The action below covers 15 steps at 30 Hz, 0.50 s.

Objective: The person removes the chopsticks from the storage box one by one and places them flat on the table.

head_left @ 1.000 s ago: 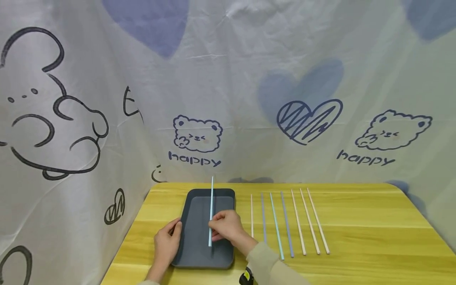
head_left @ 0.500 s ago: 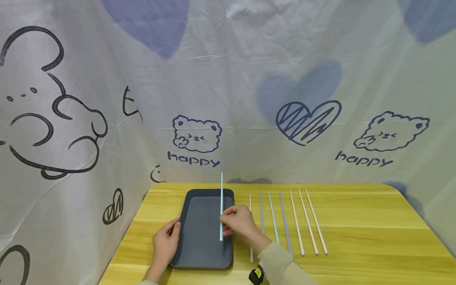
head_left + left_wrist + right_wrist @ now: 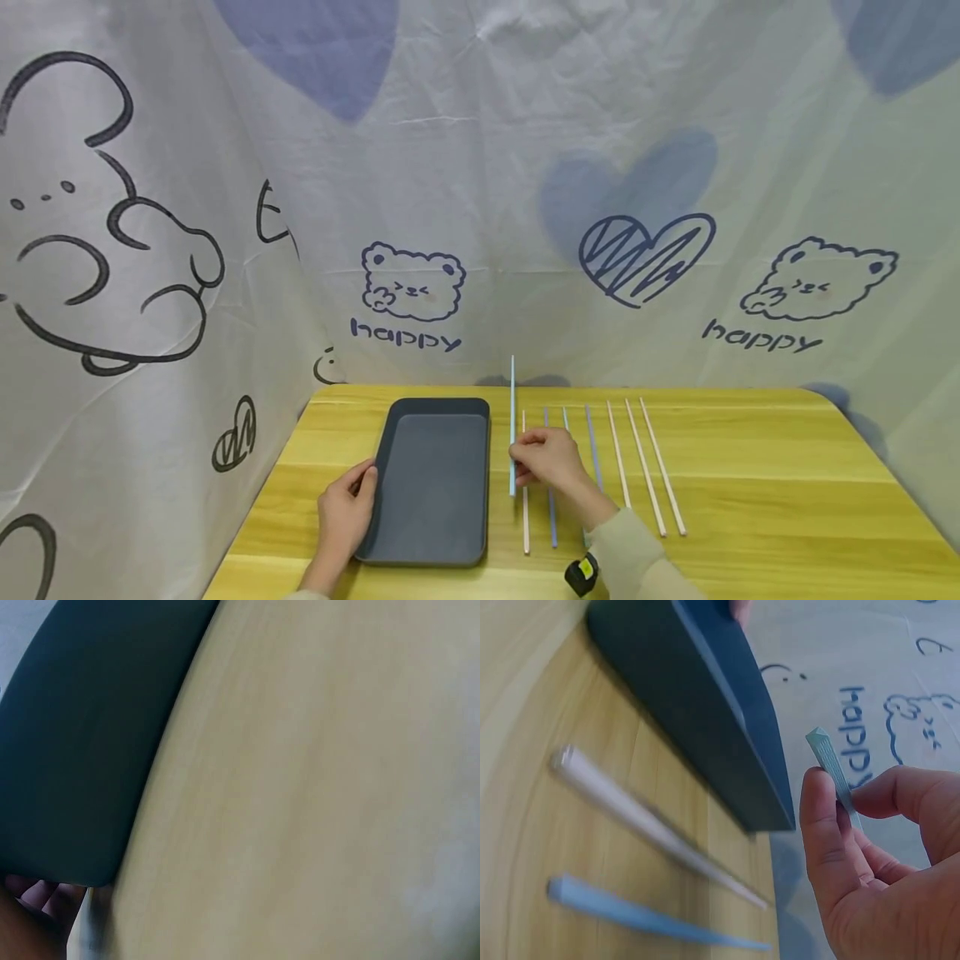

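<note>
A light teal chopstick (image 3: 513,396) is pinched between thumb and fingers of my right hand (image 3: 553,460), just right of the tray. It is raised above the table, its far end pointing away from me. In the right wrist view the chopstick (image 3: 831,760) shows its squared end beyond the fingertips. My left hand (image 3: 347,510) holds the dark grey rectangular tray (image 3: 432,492) by its left side, thumb at the rim. In the left wrist view the tray (image 3: 90,750) fills the upper left, with part of the left hand (image 3: 45,904) below.
Beneath and right of my right hand lies a row of chopsticks: a pale pink one (image 3: 527,525), a blue one (image 3: 553,525), another blue one (image 3: 593,442) and several pale pink ones (image 3: 647,467). My forearm hides some. A printed cloth (image 3: 510,200) hangs behind the wooden table (image 3: 765,500).
My right hand has carried the teal chopstick rightward, from over the tray to beside it, above the leftmost chopsticks. My left hand has stayed at the tray's side.
</note>
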### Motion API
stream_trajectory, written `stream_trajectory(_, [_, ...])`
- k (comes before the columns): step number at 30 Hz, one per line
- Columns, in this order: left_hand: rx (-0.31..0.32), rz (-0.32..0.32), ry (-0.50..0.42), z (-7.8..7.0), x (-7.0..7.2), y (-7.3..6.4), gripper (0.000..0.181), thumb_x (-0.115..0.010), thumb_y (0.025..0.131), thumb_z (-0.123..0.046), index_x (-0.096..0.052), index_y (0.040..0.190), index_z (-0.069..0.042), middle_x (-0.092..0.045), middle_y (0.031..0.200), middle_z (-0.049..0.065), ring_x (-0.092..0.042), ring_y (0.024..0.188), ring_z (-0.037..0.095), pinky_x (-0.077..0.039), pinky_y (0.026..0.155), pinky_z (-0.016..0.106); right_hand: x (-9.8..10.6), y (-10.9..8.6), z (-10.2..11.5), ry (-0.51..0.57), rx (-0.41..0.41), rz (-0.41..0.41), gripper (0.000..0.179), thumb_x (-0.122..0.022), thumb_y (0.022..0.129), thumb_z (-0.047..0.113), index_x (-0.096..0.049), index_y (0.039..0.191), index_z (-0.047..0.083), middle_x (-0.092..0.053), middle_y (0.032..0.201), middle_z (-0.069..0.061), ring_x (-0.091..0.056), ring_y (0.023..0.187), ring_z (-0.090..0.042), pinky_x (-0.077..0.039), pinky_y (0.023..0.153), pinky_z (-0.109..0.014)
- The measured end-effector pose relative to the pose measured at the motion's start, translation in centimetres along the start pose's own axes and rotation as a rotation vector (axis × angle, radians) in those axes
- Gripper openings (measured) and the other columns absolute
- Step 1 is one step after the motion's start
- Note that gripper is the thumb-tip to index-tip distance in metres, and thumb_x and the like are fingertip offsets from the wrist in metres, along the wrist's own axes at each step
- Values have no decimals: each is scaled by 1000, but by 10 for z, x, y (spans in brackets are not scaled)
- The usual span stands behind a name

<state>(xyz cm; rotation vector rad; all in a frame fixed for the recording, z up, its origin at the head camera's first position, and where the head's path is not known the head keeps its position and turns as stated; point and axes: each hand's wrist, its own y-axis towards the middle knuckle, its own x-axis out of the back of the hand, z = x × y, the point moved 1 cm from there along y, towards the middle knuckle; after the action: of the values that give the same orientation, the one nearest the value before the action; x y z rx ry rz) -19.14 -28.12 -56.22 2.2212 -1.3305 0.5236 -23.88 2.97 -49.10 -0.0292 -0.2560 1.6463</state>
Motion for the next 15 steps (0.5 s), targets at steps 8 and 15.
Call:
stream_trajectory(8, [-4, -3, 3, 1, 0, 0, 29, -65, 105, -21, -76, 128, -5, -78, 118, 19, -77, 103, 30, -56, 76, 20, 27, -1, -6, -5, -15, -46, 22, -66, 86, 1, -74, 104, -9, -70, 75, -12, -66, 58, -15, -62, 59, -35])
stream_trajectory(15, [-9, -13, 17, 2, -1, 1, 29, -66, 105, -22, -77, 127, -6, -79, 118, 18, -77, 104, 31, -58, 79, 24, 51, 0, -12, 12, -26, -63, 29, -67, 87, 0, -71, 113, -13, -70, 78, -12, -67, 61, -17, -63, 61, -36])
